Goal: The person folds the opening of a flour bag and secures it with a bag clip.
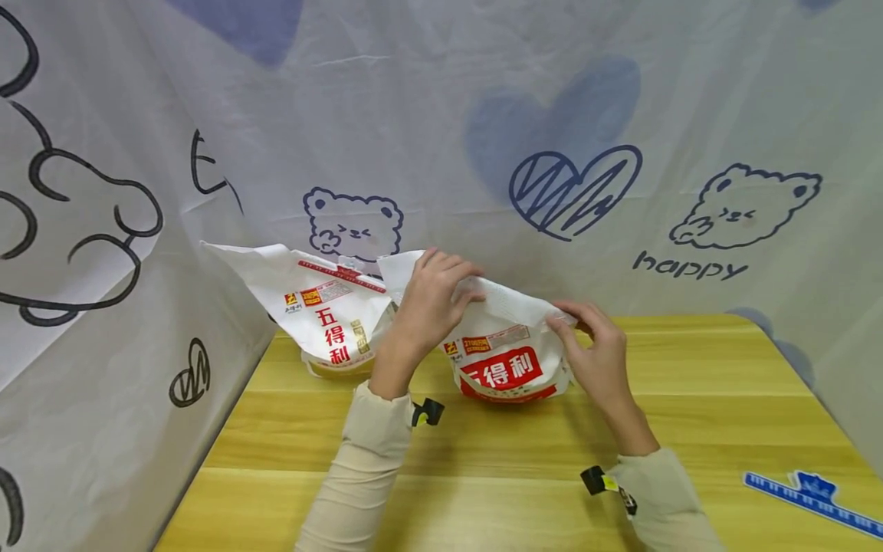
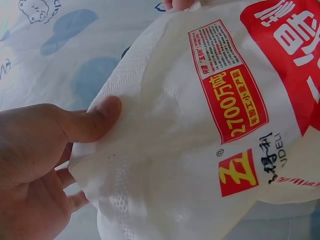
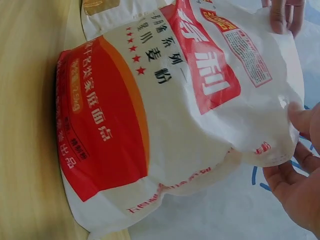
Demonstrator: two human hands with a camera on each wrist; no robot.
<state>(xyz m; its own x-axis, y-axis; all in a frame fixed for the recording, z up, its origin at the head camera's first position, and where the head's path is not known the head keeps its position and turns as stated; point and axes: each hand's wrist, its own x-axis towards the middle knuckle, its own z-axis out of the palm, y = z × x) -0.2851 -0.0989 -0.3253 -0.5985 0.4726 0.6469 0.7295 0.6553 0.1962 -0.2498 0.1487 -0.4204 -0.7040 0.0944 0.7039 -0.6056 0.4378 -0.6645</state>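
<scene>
A white flour bag with red printing (image 1: pixel 507 368) stands on the wooden table, its top edge pinched at both ends. My left hand (image 1: pixel 434 303) holds the left part of that edge, thumb on the front face and fingers behind, as the left wrist view also shows. At the right corner, my right hand (image 1: pixel 596 349) pinches the edge between thumb and fingers; the right wrist view shows the bag's printed front (image 3: pixel 175 110). Left of it leans a second flour bag (image 1: pixel 334 322), with a red ruler-like clip (image 1: pixel 341 274) across its upper part. My left forearm partly hides this second bag.
A blue ruler-like clip with a crown-shaped tab (image 1: pixel 814 498) lies at the table's right front. A white cloth with bear and heart drawings (image 1: pixel 428 138) hangs behind and along the left of the table (image 1: pixel 690 399).
</scene>
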